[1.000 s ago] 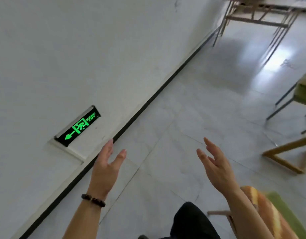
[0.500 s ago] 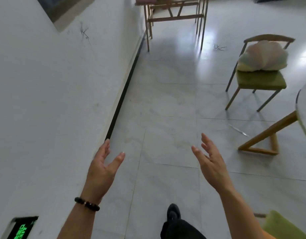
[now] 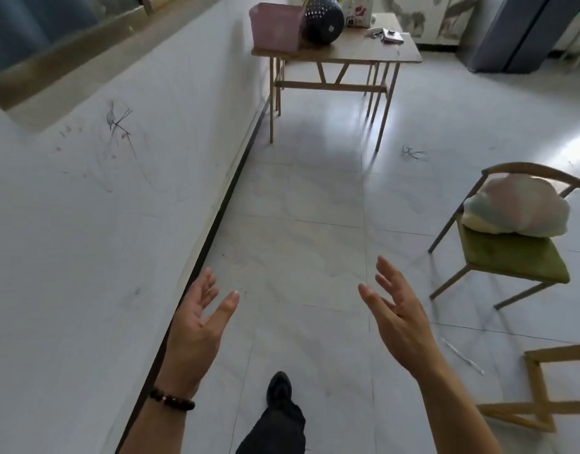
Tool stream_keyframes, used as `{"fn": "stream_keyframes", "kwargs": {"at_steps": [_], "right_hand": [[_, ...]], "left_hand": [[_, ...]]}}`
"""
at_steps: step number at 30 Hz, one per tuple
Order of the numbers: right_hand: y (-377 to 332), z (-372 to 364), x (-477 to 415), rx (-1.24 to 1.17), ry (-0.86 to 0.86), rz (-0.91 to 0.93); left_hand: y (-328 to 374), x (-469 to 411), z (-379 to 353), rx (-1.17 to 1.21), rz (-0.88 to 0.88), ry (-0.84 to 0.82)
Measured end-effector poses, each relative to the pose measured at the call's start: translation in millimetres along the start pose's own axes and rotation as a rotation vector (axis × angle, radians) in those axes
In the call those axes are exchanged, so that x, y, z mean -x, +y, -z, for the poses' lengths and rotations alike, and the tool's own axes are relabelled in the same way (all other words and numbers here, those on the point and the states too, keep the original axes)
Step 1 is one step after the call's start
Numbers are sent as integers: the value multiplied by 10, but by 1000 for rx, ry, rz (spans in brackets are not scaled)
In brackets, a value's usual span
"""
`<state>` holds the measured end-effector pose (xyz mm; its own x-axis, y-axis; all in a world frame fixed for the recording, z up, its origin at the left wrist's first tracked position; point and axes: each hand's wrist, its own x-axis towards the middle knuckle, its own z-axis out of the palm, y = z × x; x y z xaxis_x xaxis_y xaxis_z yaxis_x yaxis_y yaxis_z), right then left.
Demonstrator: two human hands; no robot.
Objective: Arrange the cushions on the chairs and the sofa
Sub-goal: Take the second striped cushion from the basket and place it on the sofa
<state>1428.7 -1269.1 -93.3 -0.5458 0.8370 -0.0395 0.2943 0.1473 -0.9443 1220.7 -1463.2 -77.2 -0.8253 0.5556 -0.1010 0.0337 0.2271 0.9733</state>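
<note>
Cushions are few in our view: one pale, puffy cushion (image 3: 516, 209), washed with faint pink, green and cream, lies slumped on the olive-green padded seat of a chair (image 3: 514, 257) with thin dark metal legs and a curved wooden back rail, and we take that chair as our landmark. Compared with half a second ago, the chair now sits lower and nearer the right edge of our view, the green exit sign has dropped out of sight, and the top of the folding wooden table (image 3: 339, 50) far to the chair's left and beyond it has come into view, carrying a pink plastic bin (image 3: 275, 26) and a round black perforated object (image 3: 323, 19) touching its side. Farthest left of the chair runs a matt white wall (image 3: 85, 240) scribbled with thin pen marks, edged by a black baseboard. Closer, our left hand (image 3: 197, 326) hangs with fingers spread wide and palm turned inward, holding nothing, a dark beaded bracelet (image 3: 172, 399) on its wrist. Our dark shoe (image 3: 278, 388) is planted on the glossy pale floor tiles (image 3: 298, 224). Our right hand (image 3: 399, 319), well short of the chair, is likewise splayed and empty. Below the chair stands a light wooden frame (image 3: 537, 388).
</note>
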Motion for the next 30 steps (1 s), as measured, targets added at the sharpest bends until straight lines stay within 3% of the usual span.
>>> {"fn": "stream_keyframes", "kwargs": {"at_steps": [6, 12, 19, 30], "right_hand": [[-370, 307, -1723, 9, 186, 7], [-79, 450, -3351, -36, 315, -65], [70, 653, -5959, -112, 268, -73], [-171, 896, -9634, 16, 85, -34]], "left_hand": [[807, -2091, -817, -9, -98, -145], [1030, -3792, -1831, -35, -139, -267], [1396, -5908, -3011, -92, -150, -257], [1921, -8871, -4298, -23, -64, -128]]}}
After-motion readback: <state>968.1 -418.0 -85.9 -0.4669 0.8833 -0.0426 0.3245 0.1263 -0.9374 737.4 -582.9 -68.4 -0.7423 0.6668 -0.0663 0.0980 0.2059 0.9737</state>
